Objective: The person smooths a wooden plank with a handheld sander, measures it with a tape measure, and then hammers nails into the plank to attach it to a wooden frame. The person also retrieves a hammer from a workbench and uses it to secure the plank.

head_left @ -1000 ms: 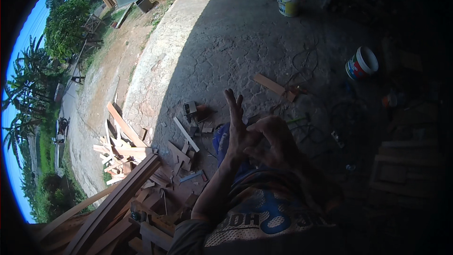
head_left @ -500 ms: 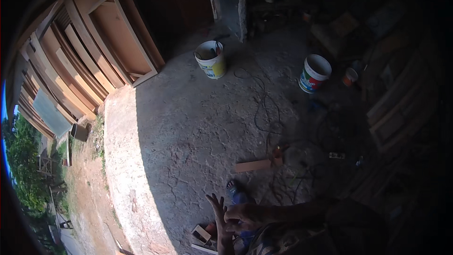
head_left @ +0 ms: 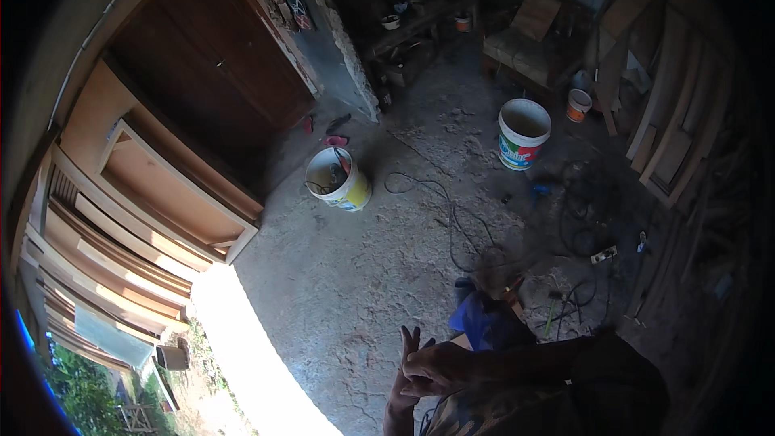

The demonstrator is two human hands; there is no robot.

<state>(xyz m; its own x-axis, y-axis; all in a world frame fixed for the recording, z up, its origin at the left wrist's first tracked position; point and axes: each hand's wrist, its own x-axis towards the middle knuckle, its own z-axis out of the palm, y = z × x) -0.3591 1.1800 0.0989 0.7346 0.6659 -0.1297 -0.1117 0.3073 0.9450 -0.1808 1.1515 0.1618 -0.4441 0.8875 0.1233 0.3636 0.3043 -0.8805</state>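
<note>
My left hand [head_left: 405,365] is raised at the lower middle, its fingers stretched upward and apart. My right hand [head_left: 437,367] comes in from the right and rests against the left palm. Its fingers are curled, and whatever they may hold is hidden in shadow. Just beyond the hands, a leg in blue cloth [head_left: 492,321] steps forward on the rough concrete floor. Part of a wooden board [head_left: 462,341] shows beside that leg.
A white-and-yellow bucket [head_left: 339,182] with tools stands ahead, and another bucket [head_left: 523,136] farther right. Black cable [head_left: 449,218] snakes over the floor near a power strip [head_left: 604,254]. Wooden frames [head_left: 173,194] lean at left; a small orange-and-white bucket [head_left: 578,105] stands by the chair.
The view has swung and moved forward, bringing the door and buckets nearer. One leg has stepped ahead. Both hands stay together, the left fingers now less widely spread.
</note>
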